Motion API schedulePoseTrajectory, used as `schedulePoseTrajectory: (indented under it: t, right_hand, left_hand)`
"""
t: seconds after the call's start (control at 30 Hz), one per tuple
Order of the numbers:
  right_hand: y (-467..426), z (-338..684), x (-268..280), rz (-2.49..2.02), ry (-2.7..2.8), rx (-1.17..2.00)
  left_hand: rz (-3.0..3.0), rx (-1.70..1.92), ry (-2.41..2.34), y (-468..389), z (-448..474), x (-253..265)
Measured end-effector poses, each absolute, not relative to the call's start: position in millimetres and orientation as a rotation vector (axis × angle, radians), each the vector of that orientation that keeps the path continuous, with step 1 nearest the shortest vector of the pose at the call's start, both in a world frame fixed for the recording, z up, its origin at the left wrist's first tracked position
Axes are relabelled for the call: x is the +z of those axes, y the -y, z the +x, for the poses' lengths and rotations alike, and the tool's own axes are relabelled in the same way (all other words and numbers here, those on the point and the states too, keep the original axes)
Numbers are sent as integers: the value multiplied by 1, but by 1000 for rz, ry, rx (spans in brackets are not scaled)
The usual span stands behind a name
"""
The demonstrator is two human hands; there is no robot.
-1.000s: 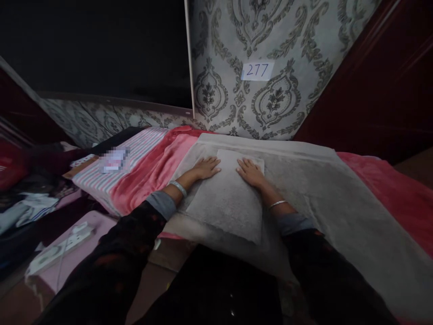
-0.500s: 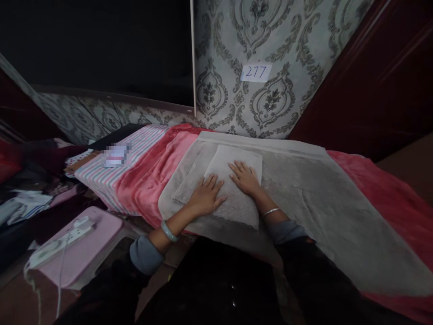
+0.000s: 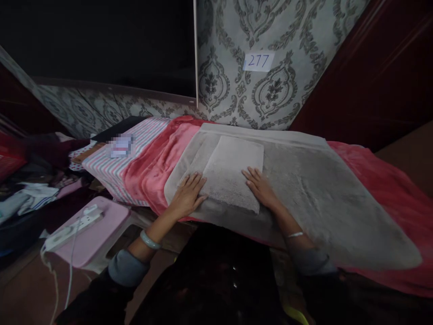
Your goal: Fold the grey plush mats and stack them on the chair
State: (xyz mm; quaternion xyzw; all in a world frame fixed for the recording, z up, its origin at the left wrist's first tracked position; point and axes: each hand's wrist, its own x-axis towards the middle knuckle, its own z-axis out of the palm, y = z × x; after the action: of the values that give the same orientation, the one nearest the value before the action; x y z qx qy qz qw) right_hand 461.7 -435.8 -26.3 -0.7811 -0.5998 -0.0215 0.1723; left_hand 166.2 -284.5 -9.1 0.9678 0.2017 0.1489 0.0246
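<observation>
A light grey folded cloth (image 3: pixel 232 169), plush along its near part, lies flat on a larger grey plush mat (image 3: pixel 314 194). My left hand (image 3: pixel 186 195) rests at the cloth's left edge, palm down, its fingers spread and pointing away from me. At the opposite edge is my right hand (image 3: pixel 261 186), also flat and open, with its fingertips on the cloth's right side. Neither hand grips anything. Whether the cloth is attached to the mat I cannot tell.
Under the mat lies a red and pink blanket (image 3: pixel 152 174), beside a striped cover (image 3: pixel 103 164). A pink stool (image 3: pixel 101 230) holds a white power strip (image 3: pixel 76 228) with a cable. Clothes are piled at far left. A large dark screen (image 3: pixel 111 45) hangs on the patterned wall.
My hands have moved apart from the middle of the folded cloth to its left and right edges. The head view has shifted slightly. The cloth keeps its place on the mat.
</observation>
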Motion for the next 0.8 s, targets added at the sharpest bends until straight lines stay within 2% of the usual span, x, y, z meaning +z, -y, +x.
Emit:
schedulePoseTrajectory:
  t: [0.27,0.47,0.8]
  right_hand:
    - [521,427,-44,-1992,1631,-94]
    - [519,415,-33,-1882,1809,-35]
    - [512,420,-27,-1873,1811,-192]
  left_hand:
    - [2954,513,-672,304,169,-4]
    - [2976,437,-537,315,182,-2]
    - [2947,471,-600,315,183,-2]
